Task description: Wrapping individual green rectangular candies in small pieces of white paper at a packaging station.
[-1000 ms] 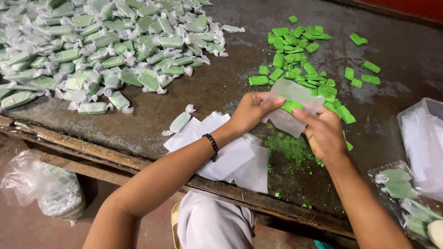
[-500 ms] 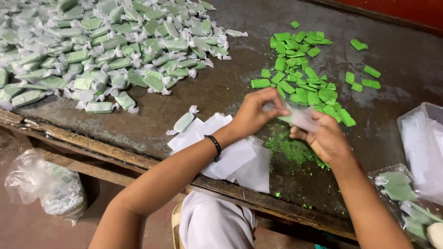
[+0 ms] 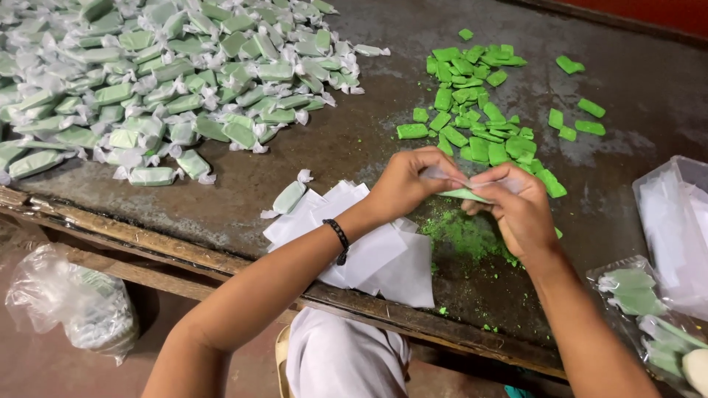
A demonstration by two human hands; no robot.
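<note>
Left hand (image 3: pixel 408 182) and right hand (image 3: pixel 516 205) both pinch one green candy in clear wrapper (image 3: pixel 464 193) above the dark worktop (image 3: pixel 354 140).

A large heap of wrapped pieces (image 3: pixel 169 81), pale green under white translucent paper with twisted ends, covered the far left of the worktop (image 3: pixel 354 140). One wrapped piece (image 3: pixel 288 196) lay apart, just beside a stack of white square wrapper sheets (image 3: pixel 369 247) at the worktop's near edge. Between both sets of fingers, right of that stack, a half-wrapped green piece (image 3: pixel 464 194) was pinched in its white paper. At the worktop's right end stood a clear bag of white sheets (image 3: pixel 675 221), with a clear bag of wrapped pieces (image 3: pixel 641 295) below it. Under the worktop's left end hung a clear plastic bag (image 3: pixel 66 302).
</note>
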